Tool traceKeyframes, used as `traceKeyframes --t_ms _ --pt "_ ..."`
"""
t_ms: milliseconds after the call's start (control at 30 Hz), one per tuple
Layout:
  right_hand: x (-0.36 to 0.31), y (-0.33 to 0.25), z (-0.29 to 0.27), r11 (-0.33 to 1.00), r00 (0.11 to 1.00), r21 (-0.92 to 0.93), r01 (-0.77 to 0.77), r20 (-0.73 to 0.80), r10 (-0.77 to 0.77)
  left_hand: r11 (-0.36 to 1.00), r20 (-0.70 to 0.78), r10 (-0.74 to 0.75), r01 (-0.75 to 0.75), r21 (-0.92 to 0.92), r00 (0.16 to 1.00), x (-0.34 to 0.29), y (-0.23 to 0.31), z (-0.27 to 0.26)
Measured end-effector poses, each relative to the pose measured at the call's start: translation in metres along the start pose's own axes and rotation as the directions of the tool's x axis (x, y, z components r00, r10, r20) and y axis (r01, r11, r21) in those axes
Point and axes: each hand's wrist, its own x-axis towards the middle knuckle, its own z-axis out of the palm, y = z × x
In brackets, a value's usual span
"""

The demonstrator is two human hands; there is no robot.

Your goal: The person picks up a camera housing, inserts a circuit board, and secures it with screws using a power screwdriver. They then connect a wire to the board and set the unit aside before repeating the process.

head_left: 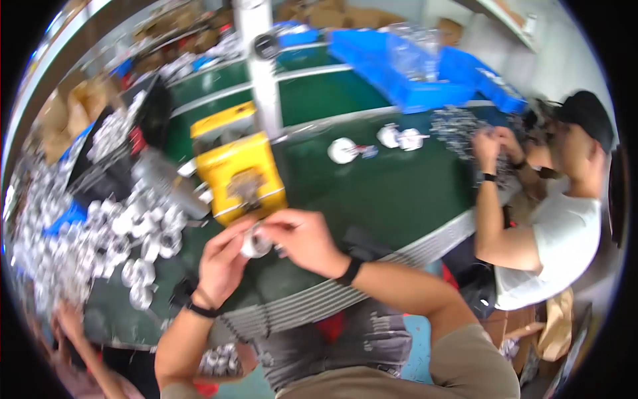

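White round pc (256, 245) held just nearside of yellow bin (218, 174), blurred, partly hidden by fingers.
L hand (223, 261) pinches it, fingers nearly closed; R hand (309, 243) also grips, fingertips partly hidden. Whitish pcs (126, 229) heaped L of bin, shapes blurred.

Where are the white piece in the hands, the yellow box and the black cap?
White piece (254, 246): head view, on its pale side.
Yellow box (224, 166): head view, on bare yellow surface.
Black cap (587, 118): head view, on its crown.
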Motion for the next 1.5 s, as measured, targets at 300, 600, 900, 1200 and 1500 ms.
traceKeyframes --t_ms 300,600,900,1200,1500 --pt "0.008 -0.008 -0.017 0.679 0.831 -0.488 0.548 0.227 -0.508 0.992 -0.095 0.127 -0.123 0.04 0.987 0.0 0.017 0.007" --pt "0.011 -0.007 0.0 0.704 0.787 -0.359 0.612 0.191 -0.587 0.974 -0.139 0.225 -0.224 0.021 0.964 -0.015 0.022 0.002" --pt "0.006 -0.01 -0.007 0.962 0.96 0.232 -0.144 0.268 0.079 0.981 0.01 0.09 -0.087 -0.171 0.996 -0.008 0.017 0.016" --pt "-0.004 -0.005 0.01 0.993 0.987 -0.036 0.116 0.117 -0.111 0.981 0.117 0.022 0.001 -0.196 0.993 -0.009 0.01 0.016" --pt "-0.003 -0.002 0.014 0.898 0.917 -0.19 0.398 0.09 -0.388 0.988 0.214 0.104 -0.077 -0.13 0.971 -0.011 0.011 0.017"
